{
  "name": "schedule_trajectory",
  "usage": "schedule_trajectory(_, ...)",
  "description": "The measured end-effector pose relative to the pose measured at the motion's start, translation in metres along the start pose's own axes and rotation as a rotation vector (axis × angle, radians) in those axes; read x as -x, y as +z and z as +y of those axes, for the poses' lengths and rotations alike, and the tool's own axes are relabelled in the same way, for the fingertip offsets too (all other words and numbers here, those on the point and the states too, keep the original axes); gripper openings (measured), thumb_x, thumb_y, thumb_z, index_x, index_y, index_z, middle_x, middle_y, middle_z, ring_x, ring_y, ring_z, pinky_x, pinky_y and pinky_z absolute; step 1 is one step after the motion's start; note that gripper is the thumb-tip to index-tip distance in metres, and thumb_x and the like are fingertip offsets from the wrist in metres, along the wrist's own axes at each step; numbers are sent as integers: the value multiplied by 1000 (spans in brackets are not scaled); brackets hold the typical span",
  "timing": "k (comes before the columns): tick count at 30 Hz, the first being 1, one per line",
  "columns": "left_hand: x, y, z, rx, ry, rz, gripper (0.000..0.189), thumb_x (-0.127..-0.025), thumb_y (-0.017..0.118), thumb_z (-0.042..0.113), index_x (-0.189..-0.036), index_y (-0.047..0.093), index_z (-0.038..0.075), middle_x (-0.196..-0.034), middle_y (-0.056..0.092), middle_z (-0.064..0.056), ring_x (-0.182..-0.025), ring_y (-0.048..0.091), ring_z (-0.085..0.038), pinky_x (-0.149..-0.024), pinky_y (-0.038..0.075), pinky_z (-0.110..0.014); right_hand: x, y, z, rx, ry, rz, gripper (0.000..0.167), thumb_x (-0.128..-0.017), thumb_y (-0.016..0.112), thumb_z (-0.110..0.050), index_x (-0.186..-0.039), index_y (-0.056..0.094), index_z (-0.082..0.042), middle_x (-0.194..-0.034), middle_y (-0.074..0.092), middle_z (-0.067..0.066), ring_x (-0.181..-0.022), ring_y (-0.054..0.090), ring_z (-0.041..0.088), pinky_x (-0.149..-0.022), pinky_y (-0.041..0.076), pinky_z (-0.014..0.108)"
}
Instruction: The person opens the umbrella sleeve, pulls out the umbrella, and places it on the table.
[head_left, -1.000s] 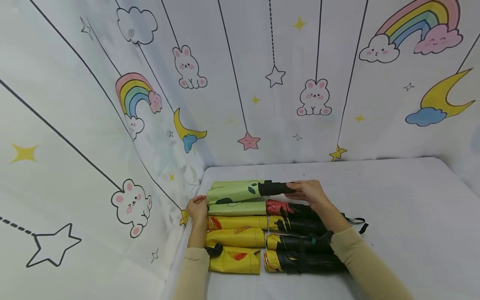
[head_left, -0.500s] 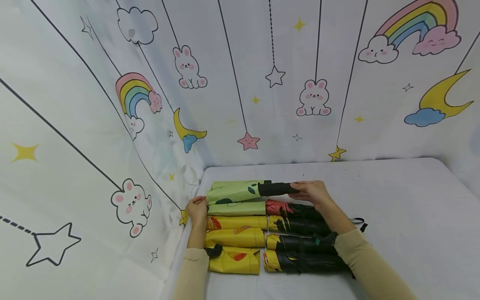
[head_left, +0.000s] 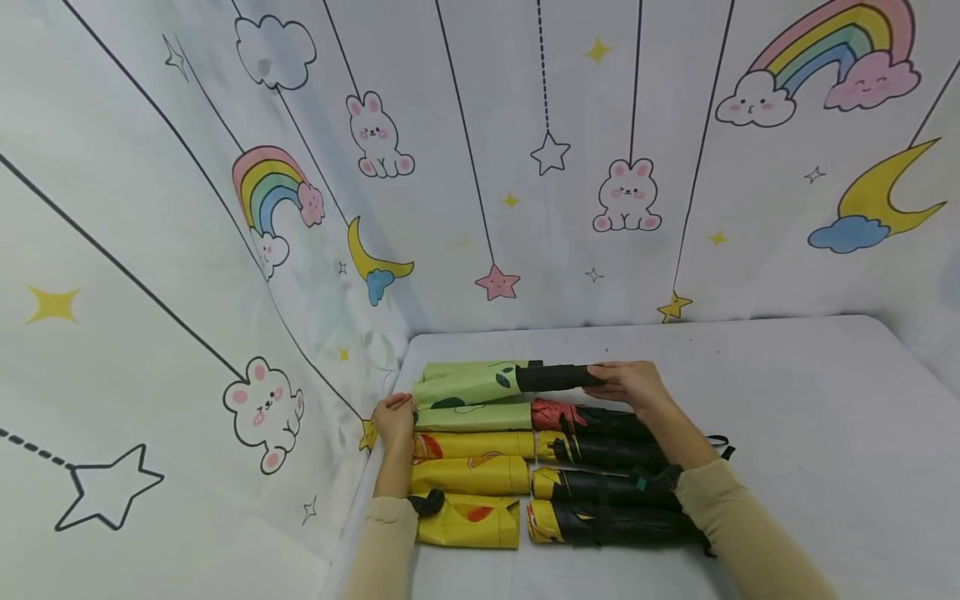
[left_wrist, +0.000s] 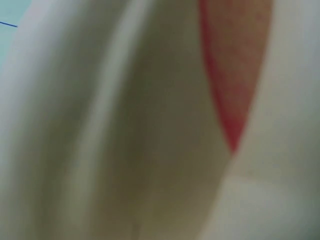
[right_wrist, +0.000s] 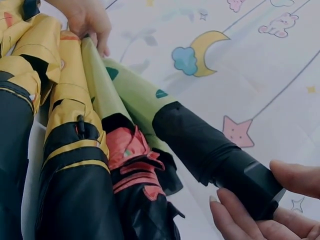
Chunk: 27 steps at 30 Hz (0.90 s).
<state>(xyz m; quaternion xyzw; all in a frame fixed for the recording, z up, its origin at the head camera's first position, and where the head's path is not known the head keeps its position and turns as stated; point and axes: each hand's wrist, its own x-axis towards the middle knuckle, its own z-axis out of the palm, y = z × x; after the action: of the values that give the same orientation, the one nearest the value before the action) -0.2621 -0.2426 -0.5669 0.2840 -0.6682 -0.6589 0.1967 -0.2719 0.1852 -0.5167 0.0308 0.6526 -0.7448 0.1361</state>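
Observation:
My right hand [head_left: 630, 385] holds the black handle [right_wrist: 247, 182] of a folded umbrella, thumb on one side and fingers on the other. The umbrella's other end lies inside a light green sleeve with dark leaves [head_left: 465, 388]. At that sleeve's left end, my left hand [head_left: 395, 417] grips it with bent fingers, also seen from the far side in the right wrist view. Just in front lie another green sleeve [head_left: 476, 418] and a folded red and black umbrella [right_wrist: 137, 170]. In the left wrist view, a blurred pale sleeve cuff fills most of the picture.
Yellow fruit-print sleeves [head_left: 472, 477] lie in a row at the left, nearer the body. Beside them are black umbrellas with yellow ends [head_left: 622, 525]. Another green piece [head_left: 476, 366] lies behind. A printed cloth wall [head_left: 450, 250] borders the white table [head_left: 810, 417] at left and back.
My right hand has moved slightly to the right with the handle, and a longer black stretch shows beyond the green sleeve. The left hand has stayed in place.

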Motion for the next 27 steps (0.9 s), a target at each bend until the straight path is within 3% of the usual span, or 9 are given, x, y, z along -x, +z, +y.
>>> schedule_trajectory(6, 1, -1, 0, -13, -3, 4, 25, -97, 68, 0, -121, 63, -6, -119, 70, -23, -110, 67, -34, -80, 55, -26, 2, -6, 0, 15, -1, 1, 66, -96, 79, -27, -144, 53, 9, -123, 73, 14, -107, 74, 31, -108, 49, 46)
schedule_trajectory(15, 2, -1, -1, -6, -23, -7, 30, -96, 68, -2, -125, 62, -7, -123, 68, -24, -112, 65, -34, -85, 57, -29, 5, -13, 0, 14, -15, -14, 67, -98, 77, -27, -146, 50, 11, -128, 71, 15, -109, 73, 31, -106, 52, 48)
schedule_trajectory(21, 1, -1, -1, 8, -33, -14, 34, -96, 68, -4, -128, 60, -8, -124, 68, -24, -113, 65, -35, -94, 56, -39, 6, -17, 3, 12, -18, 4, 66, -97, 77, -25, -146, 50, 11, -123, 74, 12, -107, 74, 31, -104, 53, 45)
schedule_trajectory(27, 1, -1, 0, 16, -29, -7, 33, -94, 70, -7, -126, 62, -8, -122, 68, -25, -113, 66, -34, -90, 58, -34, 7, -19, 2, -12, -4, 17, 60, -97, 77, -22, -143, 55, 10, -113, 77, 7, -107, 74, 31, -105, 52, 44)
